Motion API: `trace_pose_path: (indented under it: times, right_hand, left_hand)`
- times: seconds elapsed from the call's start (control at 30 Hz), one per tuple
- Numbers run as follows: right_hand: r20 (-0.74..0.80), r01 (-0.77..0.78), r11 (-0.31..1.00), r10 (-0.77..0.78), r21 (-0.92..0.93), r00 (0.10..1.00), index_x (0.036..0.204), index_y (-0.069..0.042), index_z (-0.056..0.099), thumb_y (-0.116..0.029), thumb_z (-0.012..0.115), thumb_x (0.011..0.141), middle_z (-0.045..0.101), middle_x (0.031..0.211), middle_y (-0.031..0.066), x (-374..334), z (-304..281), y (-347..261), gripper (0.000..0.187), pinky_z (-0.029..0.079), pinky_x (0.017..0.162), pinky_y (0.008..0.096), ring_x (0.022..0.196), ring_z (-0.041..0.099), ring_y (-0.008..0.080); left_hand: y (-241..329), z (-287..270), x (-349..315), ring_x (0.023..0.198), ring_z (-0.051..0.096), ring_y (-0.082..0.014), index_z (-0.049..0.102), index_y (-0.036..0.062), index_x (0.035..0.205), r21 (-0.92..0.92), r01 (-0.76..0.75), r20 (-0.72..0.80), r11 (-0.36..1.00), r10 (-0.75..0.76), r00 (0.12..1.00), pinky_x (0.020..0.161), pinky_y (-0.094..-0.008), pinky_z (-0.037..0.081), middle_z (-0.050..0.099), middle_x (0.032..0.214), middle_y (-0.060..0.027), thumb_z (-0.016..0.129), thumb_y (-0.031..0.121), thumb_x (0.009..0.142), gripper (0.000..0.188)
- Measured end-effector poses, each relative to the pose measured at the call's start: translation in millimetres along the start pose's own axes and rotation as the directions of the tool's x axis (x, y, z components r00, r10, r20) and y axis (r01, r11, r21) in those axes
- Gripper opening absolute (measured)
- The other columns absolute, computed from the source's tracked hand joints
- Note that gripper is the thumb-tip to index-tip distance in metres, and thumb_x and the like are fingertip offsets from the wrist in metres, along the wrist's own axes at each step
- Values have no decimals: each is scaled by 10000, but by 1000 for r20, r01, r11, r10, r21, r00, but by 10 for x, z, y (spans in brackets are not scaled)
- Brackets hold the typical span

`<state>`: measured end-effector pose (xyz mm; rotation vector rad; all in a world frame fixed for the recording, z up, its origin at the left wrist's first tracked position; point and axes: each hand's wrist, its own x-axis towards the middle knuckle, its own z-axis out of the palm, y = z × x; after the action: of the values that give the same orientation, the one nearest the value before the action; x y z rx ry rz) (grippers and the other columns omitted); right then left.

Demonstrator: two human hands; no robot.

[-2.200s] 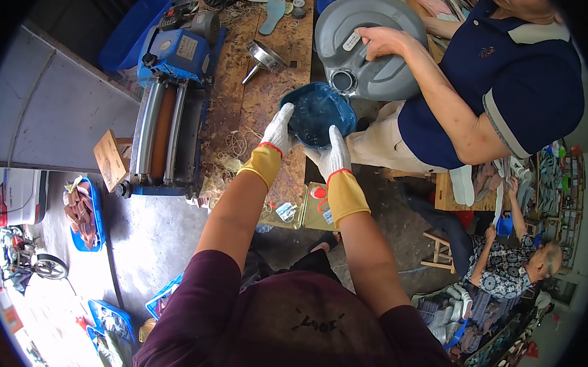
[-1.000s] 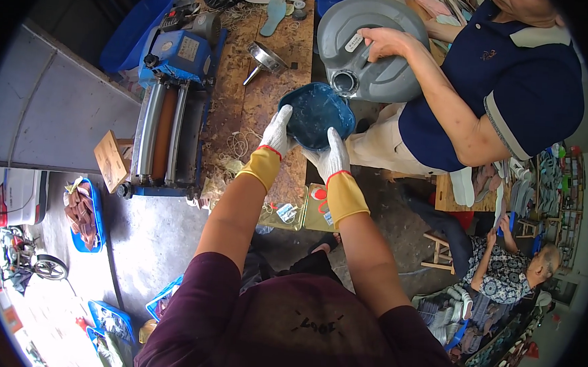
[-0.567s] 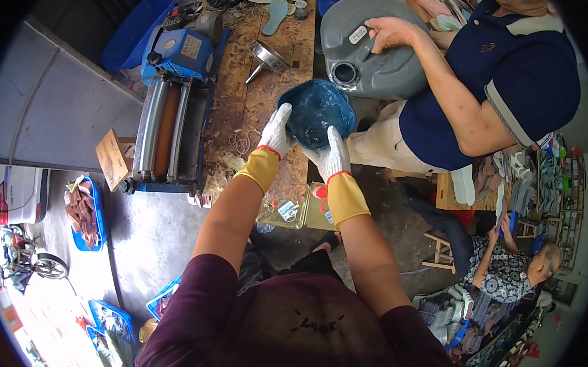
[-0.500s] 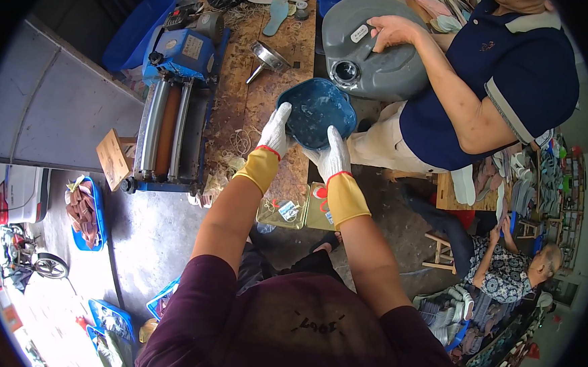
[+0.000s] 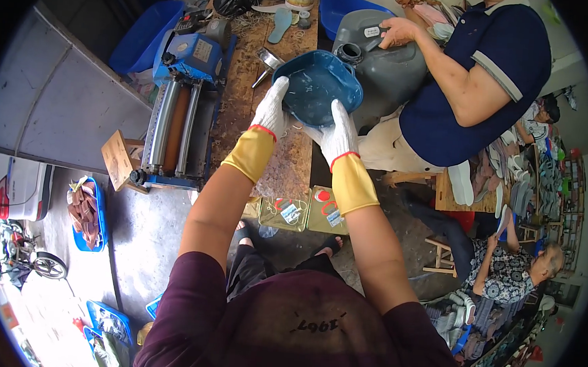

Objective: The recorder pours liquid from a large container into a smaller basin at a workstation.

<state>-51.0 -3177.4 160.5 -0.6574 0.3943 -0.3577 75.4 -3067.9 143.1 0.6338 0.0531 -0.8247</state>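
Observation:
A dark blue plastic basin (image 5: 319,84) is held out over the workbench's right edge, its inside showing pale streaks; I cannot tell whether liquid lies in it. My left hand (image 5: 270,107), in a white knit glove with a yellow cuff, grips its near left rim. On the near right side my right hand (image 5: 338,129), gloved the same way, is closed around the rim with the thumb on top. Just beyond the basin's right side stands a large grey jerrycan (image 5: 395,65), its round mouth uncapped and close to the rim. A co-worker's hand (image 5: 399,31) holds its handle.
A blue roller machine (image 5: 193,56) occupies the bench's left side. On the wooden bench (image 5: 244,113) lie a metal piece with a rod (image 5: 269,59) and a pale blue insole (image 5: 281,25). Two olive tins (image 5: 284,214) stand below the bench's front. Another person (image 5: 504,270) sits at the right.
The jerrycan has tipped back more upright, its mouth turning up and away. My hands have carried the basin slightly farther from me, still gripping it.

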Motion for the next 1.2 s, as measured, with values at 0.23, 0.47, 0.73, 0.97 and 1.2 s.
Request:
trace_pose_path:
  times: [0.23,0.47,0.73,0.97,1.2]
  right_hand:
    - [-13,4,995,-5,-97,1000,1517,-124,373,-388,604,1000,494,1492,188,-151,517,-217,624,421,1103,587,1323,537,375]
    - [49,-81,993,86,-89,995,1560,-198,275,-328,636,984,420,1530,174,-222,566,67,691,459,1049,643,1332,514,409]
    - [60,-212,977,214,-35,975,1521,-102,335,-242,599,999,443,1509,184,-940,665,833,602,493,1033,644,1322,531,399]
    - [67,-278,952,288,-130,955,1474,-22,415,-244,621,999,552,1413,174,-1658,621,1642,564,529,1061,465,1269,584,305]
    - [53,-459,867,476,-193,878,1431,4,439,-222,664,975,552,1385,212,-2302,685,2015,556,573,979,514,1186,631,348]
  left_hand:
    - [410,237,-233,1283,563,-351,449,30,1437,-48,-29,61,998,31,998,1067,-567,493,526,1449,-180,608,313,1019,529]
    - [661,18,-660,1297,547,-385,432,6,1428,-30,-10,33,1000,11,999,1074,-617,471,521,1444,-202,570,181,1010,474]
    - [804,-778,-1580,1229,602,-356,443,73,1420,222,107,-76,969,-93,993,984,-588,558,552,1395,-186,517,74,985,441]
    - [744,-1277,-2848,1270,578,-387,394,84,1472,114,73,-168,991,-54,984,966,-604,566,511,1440,-179,501,49,968,517]
    - [462,-1570,-3967,1168,636,-319,459,74,1388,98,-3,-461,995,48,886,985,-558,555,589,1333,-151,551,83,973,425]
